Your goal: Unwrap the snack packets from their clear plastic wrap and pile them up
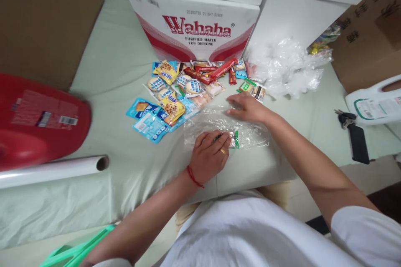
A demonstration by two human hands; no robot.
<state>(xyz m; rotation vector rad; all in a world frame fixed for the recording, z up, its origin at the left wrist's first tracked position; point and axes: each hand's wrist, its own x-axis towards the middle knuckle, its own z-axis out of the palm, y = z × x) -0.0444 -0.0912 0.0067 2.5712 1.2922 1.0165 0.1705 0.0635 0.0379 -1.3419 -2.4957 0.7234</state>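
My left hand (209, 152), with a ring and a red cord bracelet, has its fingers bent together over a small green-edged snack packet (236, 139), mostly hidden under them. That packet lies on or in a clear plastic bag (253, 133) spread flat on the cloth. Over the bag's far edge is my right hand (247, 107), fingers apart and holding nothing. Just beyond its fingertips sits another green snack packet (246, 86). A pile of wrapped snacks lies farther left, with yellow cookie packets (173, 107), blue packets (152, 126) and red-wrapped bars (223, 69).
A Wahaha water carton (200, 29) stands behind the snacks. Crumpled clear bags (288, 66) are heaped at the back right. Keys with a black fob (358, 142) and a white jug (376, 102) lie right; a red container (40, 121) and white roll (56, 170) lie left.
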